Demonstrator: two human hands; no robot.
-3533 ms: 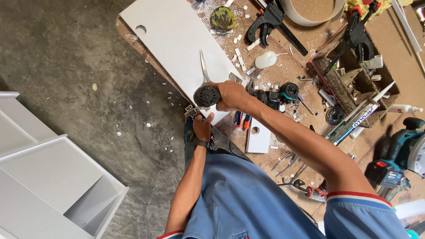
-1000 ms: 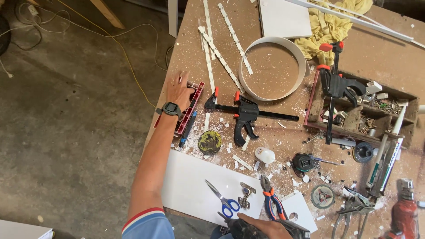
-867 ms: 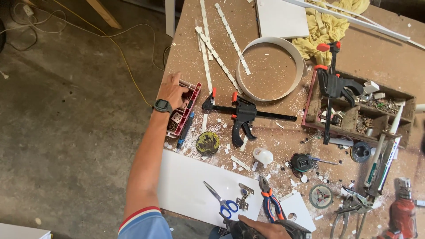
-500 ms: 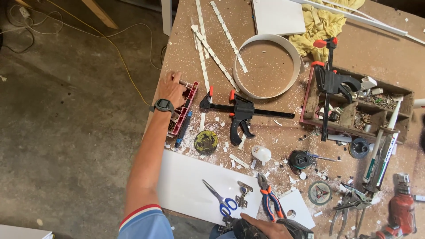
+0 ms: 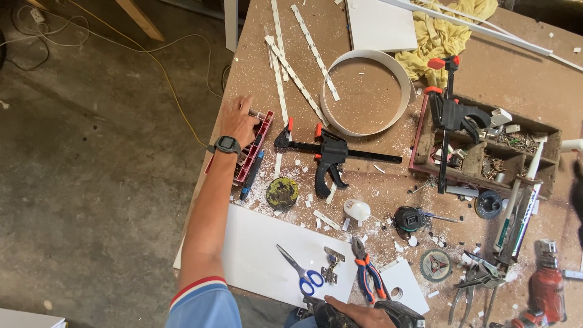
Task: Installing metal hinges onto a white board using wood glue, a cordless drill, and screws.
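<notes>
Since half a second ago my left hand (image 5: 238,119) has barely shifted: it stays on the far end of the long red plastic tray (image 5: 250,147) at the counter's (image 5: 522,73) left edge, fingers curled over it, though I cannot tell if they grip. Its long axis runs away from me, tilted slightly right. My right hand (image 5: 358,314) remains closed on a dark power tool (image 5: 331,316) at the near edge, beside blue-handled scissors (image 5: 300,270).
</notes>
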